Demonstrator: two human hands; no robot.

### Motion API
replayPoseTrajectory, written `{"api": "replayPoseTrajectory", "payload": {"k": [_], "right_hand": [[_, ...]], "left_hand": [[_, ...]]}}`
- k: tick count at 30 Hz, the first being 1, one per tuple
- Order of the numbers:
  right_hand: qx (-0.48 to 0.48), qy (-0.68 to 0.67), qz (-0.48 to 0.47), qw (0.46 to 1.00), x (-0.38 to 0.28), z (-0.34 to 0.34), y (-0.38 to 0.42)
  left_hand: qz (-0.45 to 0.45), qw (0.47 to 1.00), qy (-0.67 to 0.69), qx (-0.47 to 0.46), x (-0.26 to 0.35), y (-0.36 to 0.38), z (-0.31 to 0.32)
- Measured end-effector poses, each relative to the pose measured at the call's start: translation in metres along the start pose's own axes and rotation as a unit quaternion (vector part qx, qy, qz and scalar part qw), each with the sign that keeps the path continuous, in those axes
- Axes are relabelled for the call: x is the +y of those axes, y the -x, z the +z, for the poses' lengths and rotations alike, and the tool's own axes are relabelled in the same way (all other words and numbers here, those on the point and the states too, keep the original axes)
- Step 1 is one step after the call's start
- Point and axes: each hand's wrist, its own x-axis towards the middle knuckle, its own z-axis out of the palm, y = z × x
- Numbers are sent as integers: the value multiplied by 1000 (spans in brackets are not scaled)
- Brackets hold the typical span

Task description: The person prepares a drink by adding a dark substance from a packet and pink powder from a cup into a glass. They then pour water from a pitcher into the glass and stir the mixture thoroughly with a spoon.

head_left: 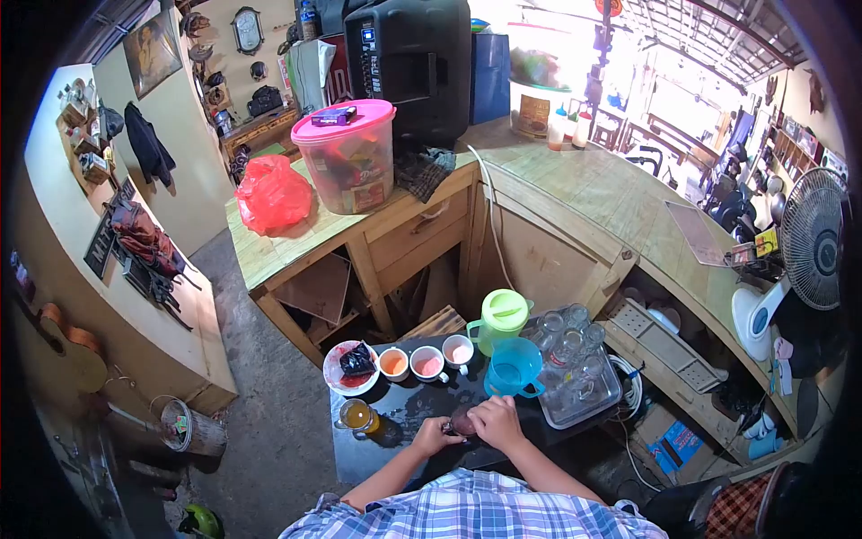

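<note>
Near the front edge of a dark table (355,454), my left hand (434,437) and my right hand (496,422) are closed around a small brownish-purple object (463,421), one on each side. What exactly it is, I cannot make out. Behind my hands stand a blue pitcher (514,368) and a green lidded pitcher (500,323). Three white cups hold orange (393,363) and pink contents (427,363). A white bowl (337,366) holds a black plastic packet (356,360). To the left stands a glass mug of amber liquid (359,417).
A tray (579,413) of glasses (567,346) lies right of the blue pitcher. Beyond is a wooden counter (575,180) with a pink-lidded tub (348,162), a red bag (272,195) and a black speaker (409,72). A fan (811,225) stands far right.
</note>
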Motion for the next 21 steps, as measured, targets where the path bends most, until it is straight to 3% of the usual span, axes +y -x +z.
{"api": "replayPoseTrajectory", "payload": {"k": [2,7,10,13,15,18,21], "right_hand": [[-9,-45,40,998,2,1,1],[20,-32,33,999,1,-3,-3],[-3,-17,46,999,4,1,-3],[19,-85,15,996,2,2,-6],[3,-3,21,1000,0,-1,-6],[-25,-70,4,997,4,3,-6],[10,-17,16,1000,2,2,-9]], "left_hand": [[-19,1000,7,-13,8,1,-4],[-47,998,-30,-23,20,1,-8],[-33,999,-40,-8,16,1,-6],[-12,1000,-8,-5,15,0,-7],[-13,1000,-22,-10,13,-1,-8],[4,1000,-2,-6,11,-2,-6],[-14,1000,15,-12,13,-1,-6]]}}
